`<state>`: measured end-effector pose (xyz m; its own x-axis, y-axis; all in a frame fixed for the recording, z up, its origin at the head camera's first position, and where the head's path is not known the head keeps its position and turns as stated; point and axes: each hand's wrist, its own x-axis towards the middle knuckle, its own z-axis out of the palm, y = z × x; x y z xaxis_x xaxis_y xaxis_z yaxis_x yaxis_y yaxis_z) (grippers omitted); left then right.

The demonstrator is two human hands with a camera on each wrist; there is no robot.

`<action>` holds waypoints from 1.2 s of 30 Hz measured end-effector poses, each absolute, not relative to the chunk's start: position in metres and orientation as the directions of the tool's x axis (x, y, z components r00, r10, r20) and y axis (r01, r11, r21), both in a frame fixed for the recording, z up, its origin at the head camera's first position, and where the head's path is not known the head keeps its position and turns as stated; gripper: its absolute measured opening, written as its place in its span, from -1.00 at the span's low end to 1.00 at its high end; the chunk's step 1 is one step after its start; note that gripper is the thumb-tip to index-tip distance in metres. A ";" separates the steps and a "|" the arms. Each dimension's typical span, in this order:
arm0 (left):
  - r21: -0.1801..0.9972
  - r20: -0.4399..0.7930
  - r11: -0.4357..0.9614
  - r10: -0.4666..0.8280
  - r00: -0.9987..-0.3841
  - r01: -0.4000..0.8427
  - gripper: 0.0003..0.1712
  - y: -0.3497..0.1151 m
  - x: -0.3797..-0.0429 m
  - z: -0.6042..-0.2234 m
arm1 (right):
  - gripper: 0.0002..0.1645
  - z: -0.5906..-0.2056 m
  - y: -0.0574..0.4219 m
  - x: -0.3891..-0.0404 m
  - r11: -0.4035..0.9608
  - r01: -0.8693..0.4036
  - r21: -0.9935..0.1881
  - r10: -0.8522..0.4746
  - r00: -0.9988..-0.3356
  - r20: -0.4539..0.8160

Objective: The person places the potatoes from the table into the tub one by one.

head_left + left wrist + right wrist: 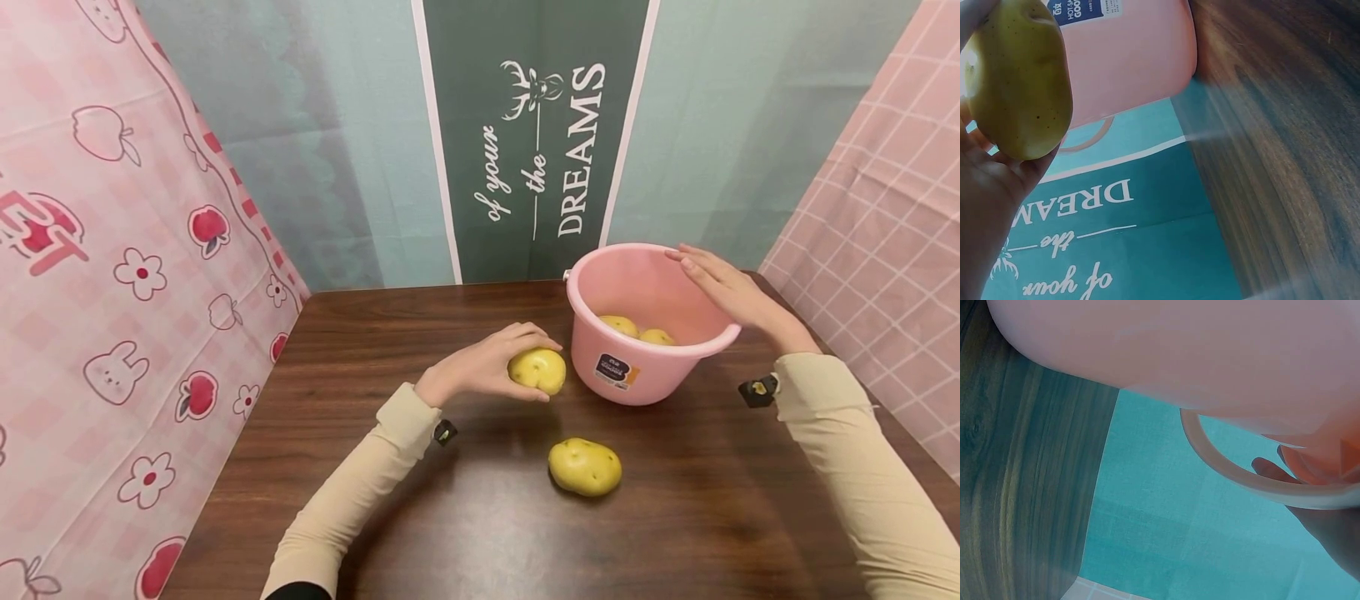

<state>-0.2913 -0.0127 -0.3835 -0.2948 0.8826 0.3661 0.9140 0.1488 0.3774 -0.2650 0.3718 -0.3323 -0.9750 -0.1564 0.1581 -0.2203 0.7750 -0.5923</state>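
In the head view, my left hand (498,358) holds a yellow potato (538,372) just left of the pink bucket (630,371), fingers and thumb around its sides. The left wrist view shows this potato (1022,81) large, in front of the bucket's wall (1129,62). My right hand (723,287) lies over the bucket's right rear rim with its fingers extended. In the right wrist view its fingertips (1272,470) show beside the bucket's curved handle (1229,465). Two potatoes (656,337) are visible inside the bucket. Another potato (587,467) lies on the table in front.
The dark wooden table (450,533) meets a green printed cloth (532,200) along its back edge. A pink patterned cloth (150,333) hangs on the left, and a pink checked cloth (892,208) on the right.
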 end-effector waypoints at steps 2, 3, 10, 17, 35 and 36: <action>0.384 0.366 0.152 0.881 -0.301 0.911 -0.28 -0.013 -0.291 -0.382 | -0.40 -0.331 0.372 -0.265 0.774 -0.217 -0.594 -0.154 -0.976 0.155; 0.385 0.366 0.153 0.880 -0.303 0.910 -0.28 -0.013 -0.291 -0.381 | -0.40 -0.331 0.372 -0.265 0.775 -0.215 -0.594 -0.153 -0.976 0.153; 0.392 0.352 0.164 0.883 -0.312 0.905 -0.25 -0.013 -0.292 -0.378 | -0.38 -0.332 0.374 -0.264 0.780 -0.198 -0.594 -0.144 -0.980 0.138; 0.385 0.365 0.173 0.874 -0.322 0.906 -0.28 -0.011 -0.291 -0.376 | -0.39 -0.334 0.374 -0.265 0.776 -0.210 -0.595 -0.153 -0.978 0.144; 0.401 0.389 0.169 0.859 -0.334 0.900 -0.29 -0.001 -0.293 -0.360 | -0.37 -0.332 0.373 -0.264 0.780 -0.209 -0.589 -0.151 -0.977 0.148; 0.403 0.387 0.170 0.859 -0.336 0.899 -0.29 0.000 -0.293 -0.359 | -0.37 -0.332 0.373 -0.264 0.780 -0.210 -0.589 -0.151 -0.977 0.148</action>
<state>-0.2933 -0.0003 -0.3592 -0.3361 0.8587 0.3868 0.8992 0.1703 0.4031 -0.2641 0.3727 -0.3318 -0.9774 -0.1506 0.1485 -0.2097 0.7802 -0.5893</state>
